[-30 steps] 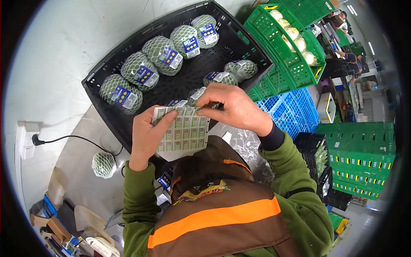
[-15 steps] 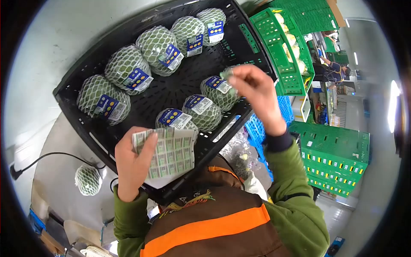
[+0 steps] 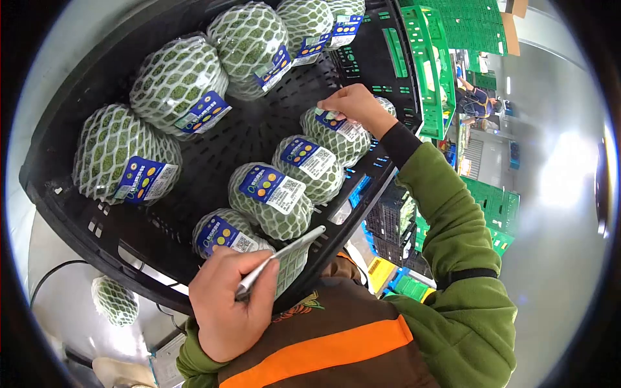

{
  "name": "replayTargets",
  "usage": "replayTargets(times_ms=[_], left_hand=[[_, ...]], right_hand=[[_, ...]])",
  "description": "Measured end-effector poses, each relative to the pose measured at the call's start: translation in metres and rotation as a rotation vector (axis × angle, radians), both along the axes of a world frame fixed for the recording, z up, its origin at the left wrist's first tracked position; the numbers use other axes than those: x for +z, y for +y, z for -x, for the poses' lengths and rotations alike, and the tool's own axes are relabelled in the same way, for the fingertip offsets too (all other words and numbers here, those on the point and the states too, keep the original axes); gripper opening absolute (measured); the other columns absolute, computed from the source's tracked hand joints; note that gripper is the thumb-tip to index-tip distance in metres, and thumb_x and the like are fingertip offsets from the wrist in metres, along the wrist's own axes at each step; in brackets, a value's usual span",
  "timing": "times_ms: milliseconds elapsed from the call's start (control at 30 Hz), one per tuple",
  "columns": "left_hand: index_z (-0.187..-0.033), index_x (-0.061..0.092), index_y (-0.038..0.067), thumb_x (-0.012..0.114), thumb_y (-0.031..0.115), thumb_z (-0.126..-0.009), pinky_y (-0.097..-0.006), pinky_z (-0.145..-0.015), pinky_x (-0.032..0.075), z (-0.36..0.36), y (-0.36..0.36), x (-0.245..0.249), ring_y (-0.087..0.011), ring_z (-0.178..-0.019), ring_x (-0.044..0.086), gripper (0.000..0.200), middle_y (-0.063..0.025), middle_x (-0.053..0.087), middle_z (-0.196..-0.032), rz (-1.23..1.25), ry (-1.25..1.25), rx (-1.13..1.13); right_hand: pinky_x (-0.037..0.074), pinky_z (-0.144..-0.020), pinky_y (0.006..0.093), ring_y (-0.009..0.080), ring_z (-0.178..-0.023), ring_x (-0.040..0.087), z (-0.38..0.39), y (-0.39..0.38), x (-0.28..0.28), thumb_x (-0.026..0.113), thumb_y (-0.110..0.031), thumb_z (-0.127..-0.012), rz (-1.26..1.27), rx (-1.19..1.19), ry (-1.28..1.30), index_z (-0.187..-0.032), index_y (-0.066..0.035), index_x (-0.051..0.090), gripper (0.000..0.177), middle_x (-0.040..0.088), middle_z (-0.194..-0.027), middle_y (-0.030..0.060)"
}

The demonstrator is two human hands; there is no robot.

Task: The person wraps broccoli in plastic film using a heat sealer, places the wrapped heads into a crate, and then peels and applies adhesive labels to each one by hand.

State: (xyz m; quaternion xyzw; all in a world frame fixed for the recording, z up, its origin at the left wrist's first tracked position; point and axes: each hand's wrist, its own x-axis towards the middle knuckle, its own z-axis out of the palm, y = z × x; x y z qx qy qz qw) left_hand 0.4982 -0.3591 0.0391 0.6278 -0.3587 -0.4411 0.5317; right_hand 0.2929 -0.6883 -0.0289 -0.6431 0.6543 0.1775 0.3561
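My left hand (image 3: pixel 236 297) grips a folded sheet of small green-and-white stickers (image 3: pixel 292 266) between thumb and fingers, at the near side of a black crate (image 3: pixel 119 249). My right hand (image 3: pixel 357 108) is pinched at the blue label of a net-wrapped broccoli (image 3: pixel 343 141), with a small green sticker (image 3: pixel 327 116) showing under its fingertips. Nearer in the same row are other broccoli heads in white foam nets (image 3: pixel 275 210), with blue-and-white labels. The opposite row holds more wrapped broccoli (image 3: pixel 181 84), several with a greenish sticker at the label's corner.
One netted head (image 3: pixel 115 301) lies outside the crate on a pale surface, near a black cable (image 3: pixel 48 277). Green crates (image 3: pixel 430 71) stand at the right, with dark crates (image 3: pixel 391 226) lower down. A co-worker (image 3: pixel 477 103) is in the background.
My right hand has come down onto the broccoli's label with the small sticker. The sheet in my left hand has turned edge-on, and the view has moved closer to the crate.
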Motion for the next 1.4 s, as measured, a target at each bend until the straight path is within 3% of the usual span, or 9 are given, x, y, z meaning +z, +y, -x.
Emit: replayTargets(times_ms=[133,333,467,533,567,667,733,833,1400], left_hand=[[-0.091,0.067,0.002,0.077,-0.001,-0.076,-0.0321,-0.054,0.045,-0.001,0.002,-0.004,-0.0253,-0.062,0.06,0.018,-0.0104,0.063,-0.075,0.056,0.005,-0.01],[-0.093,0.067,0.002,0.078,-0.002,-0.075,-0.0335,-0.053,0.044,0.001,0.006,-0.01,-0.0267,-0.061,0.059,0.022,-0.0097,0.06,-0.073,0.135,0.023,0.009],[-0.094,0.067,0.002,0.078,-0.002,-0.075,-0.0346,-0.053,0.045,-0.001,0.006,-0.012,-0.0273,-0.061,0.059,0.022,-0.0099,0.06,-0.074,0.163,0.03,0.014],[-0.094,0.067,0.002,0.078,-0.001,-0.074,-0.0351,-0.054,0.045,-0.001,0.006,-0.011,-0.028,-0.061,0.059,0.022,-0.0101,0.06,-0.074,0.17,0.028,0.001],[-0.094,0.067,0.002,0.078,-0.001,-0.074,-0.0351,-0.054,0.045,-0.002,0.006,-0.011,-0.028,-0.061,0.059,0.022,-0.0101,0.06,-0.074,0.168,0.027,0.006],[-0.093,0.067,0.003,0.078,0.0,-0.075,-0.0351,-0.054,0.045,-0.001,0.007,-0.012,-0.0283,-0.061,0.059,0.022,-0.0104,0.059,-0.074,0.182,0.027,0.009],[-0.093,0.066,0.003,0.078,0.001,-0.075,-0.0352,-0.053,0.045,0.0,0.007,-0.014,-0.028,-0.061,0.058,0.021,-0.0103,0.058,-0.073,0.208,0.027,0.021],[-0.091,0.068,0.002,0.075,-0.002,-0.076,-0.033,-0.056,0.046,-0.002,0.007,-0.01,-0.0277,-0.064,0.062,0.016,-0.0118,0.063,-0.076,0.163,0.054,-0.01],[-0.092,0.066,0.002,0.076,0.002,-0.077,-0.0345,-0.055,0.046,0.0,0.007,-0.011,-0.0278,-0.063,0.06,0.018,-0.0111,0.061,-0.075,0.171,0.033,-0.003]], right_hand=[[0.035,-0.041,0.022,0.0073,-0.05,0.054,-0.006,0.007,0.002,0.082,-0.027,-0.076,0.007,0.012,0.041,-0.079,-0.001,0.073,0.028,0.064,-0.065,0.0052],[0.049,-0.047,0.0265,0.0125,-0.054,0.067,0.003,-0.003,-0.019,0.082,-0.028,-0.073,0.036,0.08,0.143,-0.072,0.001,0.072,0.03,0.07,-0.064,0.0094],[0.056,-0.066,0.0319,0.0169,-0.066,0.072,-0.01,-0.005,-0.02,0.079,-0.037,-0.073,0.039,0.336,0.242,-0.07,-0.002,0.073,0.036,0.072,-0.069,0.0104],[0.057,-0.07,0.0376,0.0237,-0.078,0.073,-0.032,0.01,-0.005,0.078,-0.04,-0.073,0.132,0.444,0.522,-0.077,-0.003,0.074,0.038,0.074,-0.078,0.0126],[0.056,-0.073,0.0429,0.0291,-0.086,0.072,-0.03,0.012,-0.005,0.079,-0.042,-0.073,0.332,0.678,0.639,-0.096,-0.003,0.072,0.046,0.074,-0.092,0.0147],[0.054,-0.078,0.0421,0.0312,-0.089,0.07,-0.028,0.007,0.003,0.082,-0.041,-0.07,0.463,0.761,0.583,-0.111,-0.011,0.067,0.053,0.073,-0.093,0.0102],[0.055,-0.074,0.038,0.0267,-0.086,0.071,-0.034,0.021,0.008,0.083,-0.03,-0.074,0.429,0.738,0.466,-0.118,-0.007,0.062,0.054,0.073,-0.095,0.01],[0.053,-0.075,0.0294,0.0148,-0.084,0.068,-0.04,0.056,-0.001,0.084,-0.015,-0.073,-0.178,-0.014,-0.309,-0.114,0.004,0.059,0.052,0.072,-0.093,0.0097],[0.052,-0.071,0.0263,0.0141,-0.076,0.068,-0.032,0.087,-0.026,0.083,-0.011,-0.073,-0.056,0.216,-0.073,-0.122,0.01,0.054,0.061,0.073,-0.082,0.011]])
